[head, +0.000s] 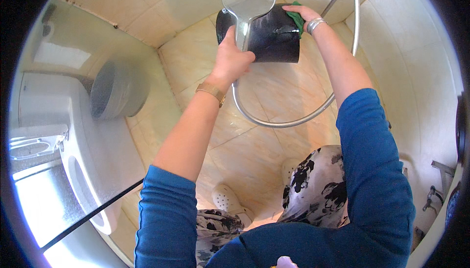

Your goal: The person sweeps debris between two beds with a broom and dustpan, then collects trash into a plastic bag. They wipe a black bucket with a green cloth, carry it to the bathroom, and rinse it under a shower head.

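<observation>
My left hand (235, 55) is wrapped around the handle of a chrome hand shower (248, 0), whose round head covers part of what lies behind it. Beyond it a black cylindrical container (273, 42), with a wet sheen, lies on its side just over the tiled floor; I cannot tell whether it touches the floor. At the container's upper right end my right hand (304, 14) presses a green cloth (296, 20) against the rim. From the shower handle a metal hose (282, 124) loops down and up to the right.
Behind a glass panel (158, 84) on the left stand a white toilet (88, 165) and a grey bucket (119, 90). Tiled walls (411, 47) rise at the back and right. A metal wall fixture (433, 196) sits low right. The tiled floor (253, 143) lies between my feet and the container.
</observation>
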{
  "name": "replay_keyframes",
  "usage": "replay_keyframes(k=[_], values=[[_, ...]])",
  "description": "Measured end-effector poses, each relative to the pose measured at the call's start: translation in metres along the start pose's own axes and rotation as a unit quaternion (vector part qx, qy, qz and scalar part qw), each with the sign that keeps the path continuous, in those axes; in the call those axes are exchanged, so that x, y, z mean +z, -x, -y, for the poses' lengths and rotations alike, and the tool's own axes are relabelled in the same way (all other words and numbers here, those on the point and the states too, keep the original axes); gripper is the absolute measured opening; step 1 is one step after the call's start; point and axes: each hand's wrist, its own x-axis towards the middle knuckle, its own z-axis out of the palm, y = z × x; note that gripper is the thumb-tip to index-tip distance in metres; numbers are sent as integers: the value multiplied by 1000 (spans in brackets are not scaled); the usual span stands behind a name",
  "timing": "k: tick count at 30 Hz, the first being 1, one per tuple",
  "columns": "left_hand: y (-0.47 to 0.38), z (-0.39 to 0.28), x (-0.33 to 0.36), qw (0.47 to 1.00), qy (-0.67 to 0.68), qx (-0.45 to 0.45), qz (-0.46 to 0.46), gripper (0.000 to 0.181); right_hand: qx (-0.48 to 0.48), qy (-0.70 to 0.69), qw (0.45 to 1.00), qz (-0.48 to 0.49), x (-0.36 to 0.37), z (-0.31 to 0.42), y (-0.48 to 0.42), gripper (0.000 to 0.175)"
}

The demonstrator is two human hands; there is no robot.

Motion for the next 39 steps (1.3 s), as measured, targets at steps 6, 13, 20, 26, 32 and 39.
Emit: replay_keyframes(k=[6,13,20,26,32,39], values=[[11,11,-2,1000,-14,9,5,68,-102,-38,993,-47,4,-37,-22,27],[34,11,-6,999,-22,-8,-34,57,-192,-117,968,-110,17,-48,-32,28],[43,3,5,999,3,-5,-48,48,-256,-265,926,-80,-5,-56,-26,32],[42,-10,25,1000,-15,3,-26,51,-262,-368,884,-124,-24,-64,-39,28],[38,-19,35,1000,-10,18,-5,48,-300,-399,862,-82,-22,-63,-32,34],[38,-20,36,999,36,20,-2,53,-313,-399,861,-33,-9,-47,-27,24]])
